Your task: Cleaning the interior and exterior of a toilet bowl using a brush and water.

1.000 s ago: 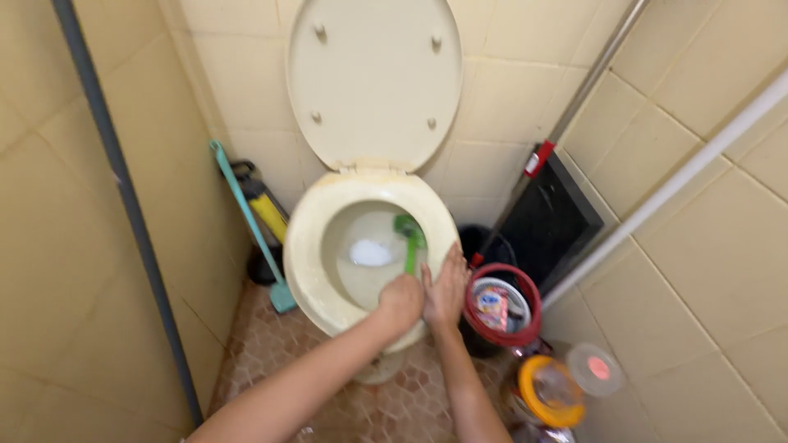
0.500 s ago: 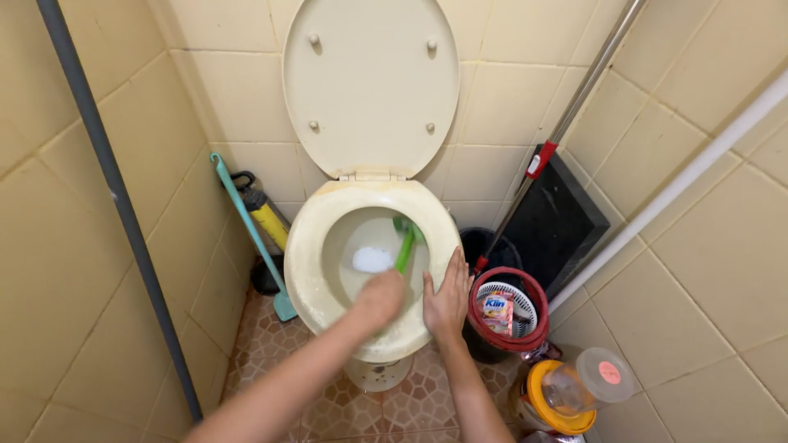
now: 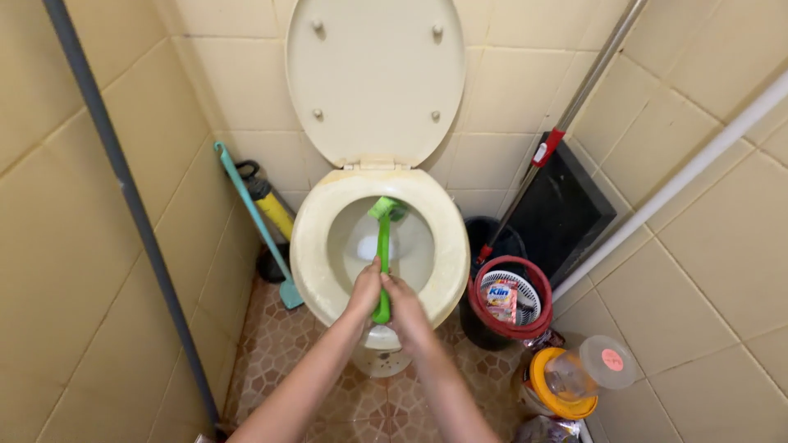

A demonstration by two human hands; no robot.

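The cream toilet bowl (image 3: pixel 316 246) stood open. Inside it reached the green brush (image 3: pixel 382 246), light, stiff and probably wet-slick, best held low on its handle, where the left hand (image 3: pixel 366 287) and right hand (image 3: pixel 408 310) clamped it.

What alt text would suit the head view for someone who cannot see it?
Both hands, left hand and right hand, grip a green toilet brush reaching into an open cream toilet bowl, lid raised. A red bucket stands to its right.
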